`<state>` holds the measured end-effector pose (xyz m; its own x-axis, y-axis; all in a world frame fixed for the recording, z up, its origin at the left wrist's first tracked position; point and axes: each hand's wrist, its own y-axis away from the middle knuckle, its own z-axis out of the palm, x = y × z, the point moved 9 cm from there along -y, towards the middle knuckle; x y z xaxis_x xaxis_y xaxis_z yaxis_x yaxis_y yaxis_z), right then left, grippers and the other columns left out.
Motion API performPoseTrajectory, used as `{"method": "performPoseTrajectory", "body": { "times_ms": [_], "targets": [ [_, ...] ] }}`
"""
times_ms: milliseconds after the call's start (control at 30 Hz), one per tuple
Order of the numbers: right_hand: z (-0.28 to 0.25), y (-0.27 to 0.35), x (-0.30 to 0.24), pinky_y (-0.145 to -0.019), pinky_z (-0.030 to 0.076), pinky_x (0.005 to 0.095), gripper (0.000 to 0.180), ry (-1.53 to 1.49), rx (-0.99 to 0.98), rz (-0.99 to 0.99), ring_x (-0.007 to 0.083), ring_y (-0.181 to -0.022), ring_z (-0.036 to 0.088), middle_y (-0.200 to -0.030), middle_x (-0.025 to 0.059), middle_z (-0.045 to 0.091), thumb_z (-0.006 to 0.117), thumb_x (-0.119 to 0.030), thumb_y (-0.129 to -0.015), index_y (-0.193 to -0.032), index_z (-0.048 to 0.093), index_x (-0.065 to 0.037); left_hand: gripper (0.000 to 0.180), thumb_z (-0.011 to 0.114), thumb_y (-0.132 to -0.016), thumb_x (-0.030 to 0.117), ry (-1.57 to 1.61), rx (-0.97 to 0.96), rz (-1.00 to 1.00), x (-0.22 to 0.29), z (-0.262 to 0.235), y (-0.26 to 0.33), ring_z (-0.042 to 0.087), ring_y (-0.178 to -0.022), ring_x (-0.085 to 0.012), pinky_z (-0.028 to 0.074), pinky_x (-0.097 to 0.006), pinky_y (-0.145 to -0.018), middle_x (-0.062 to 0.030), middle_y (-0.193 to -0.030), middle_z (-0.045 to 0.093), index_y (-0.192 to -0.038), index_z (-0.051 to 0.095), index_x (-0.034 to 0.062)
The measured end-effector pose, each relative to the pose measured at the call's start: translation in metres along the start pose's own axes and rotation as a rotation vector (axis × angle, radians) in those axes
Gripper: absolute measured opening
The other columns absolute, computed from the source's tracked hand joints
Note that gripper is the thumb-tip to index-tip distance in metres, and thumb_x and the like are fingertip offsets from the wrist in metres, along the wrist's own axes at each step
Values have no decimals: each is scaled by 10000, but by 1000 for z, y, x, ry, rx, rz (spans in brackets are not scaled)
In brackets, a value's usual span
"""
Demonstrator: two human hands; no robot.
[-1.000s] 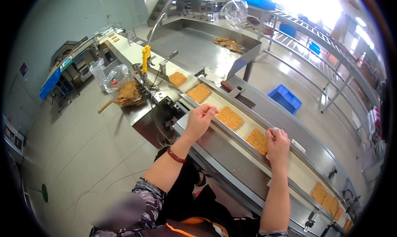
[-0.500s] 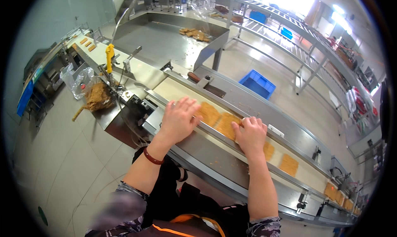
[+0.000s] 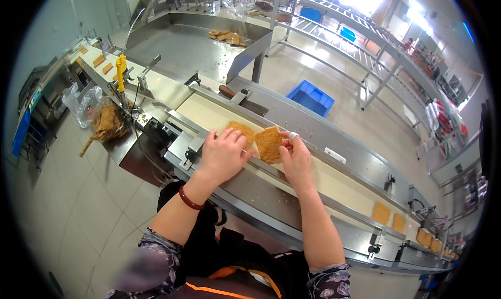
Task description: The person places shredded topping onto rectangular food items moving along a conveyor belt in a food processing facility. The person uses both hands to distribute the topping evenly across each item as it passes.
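My right hand (image 3: 296, 160) grips a square bread slice (image 3: 269, 145) coated in golden-brown crumbs. The slice is tilted up off the white conveyor belt (image 3: 334, 186), and a pale edge shows. Something white is around one of my right fingers. Close by on the left, my left hand (image 3: 224, 155) has its fingers curved and slightly apart. Its fingertips lie against a second coated slice (image 3: 239, 127) on the belt, and the thumb is near the lifted slice's left edge. How firmly the left hand touches either slice is hidden.
Metal rails edge the belt. Further right ride coated slices (image 3: 381, 213). A brown-handled tool (image 3: 226, 91) lies beyond the far rail, and a steel tray table (image 3: 182, 43) stands behind. A blue crate (image 3: 311, 98) sits on the floor. At left hangs a yellow device (image 3: 121, 72).
My right hand has moved left and raised a coated slice to a tilt. The left hand stays beside the slices. Slices downstream have travelled right, and the view has shifted.
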<state>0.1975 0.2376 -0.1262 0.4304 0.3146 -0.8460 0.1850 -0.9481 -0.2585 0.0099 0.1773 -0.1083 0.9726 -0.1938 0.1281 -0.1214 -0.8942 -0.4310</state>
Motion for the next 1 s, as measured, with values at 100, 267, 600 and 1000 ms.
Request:
{"method": "performPoseTrajectory", "body": {
  "times_ms": [100, 267, 600, 1000],
  "targets": [
    [-5, -1, 2, -896, 522, 437, 189, 229, 30, -143, 288, -994, 678, -1017, 80, 730, 630, -93, -949, -1113, 721, -79, 381, 635, -992, 444, -19, 6, -64, -17, 0, -1, 617, -1269, -255, 414, -527, -1083, -78, -1265, 700, -1123, 681, 89],
    [-8, 6, -25, -874, 492, 442, 154, 821, 148, -325, 258, -996, 666, -1019, 65, 741, 637, -192, -933, -946, 777, -129, 377, 622, -1000, 431, -7, 61, -2, -13, 0, 6, 624, -1242, -262, 414, -523, -1077, -81, -1255, 695, -1161, 669, 93],
    [-36, -1, -11, -855, 496, 432, 145, 479, 220, -213, 300, -979, 662, -1028, 92, 697, 668, -185, -960, -985, 720, -52, 275, 687, -986, 309, 403, 264, 41, -4, -22, 5, 682, -999, -252, 468, -425, -970, -83, -1136, 717, -1168, 691, 103],
    [-33, -1, -7, -877, 530, 424, 180, 226, 206, -193, 305, -1008, 668, -1077, 141, 671, 673, -99, -951, -1114, 706, -29, 193, 694, -993, 276, 552, 341, -10, -18, -30, 6, 660, -676, -227, 498, -371, -798, -65, -979, 726, -1056, 717, 95]
  ]
}}
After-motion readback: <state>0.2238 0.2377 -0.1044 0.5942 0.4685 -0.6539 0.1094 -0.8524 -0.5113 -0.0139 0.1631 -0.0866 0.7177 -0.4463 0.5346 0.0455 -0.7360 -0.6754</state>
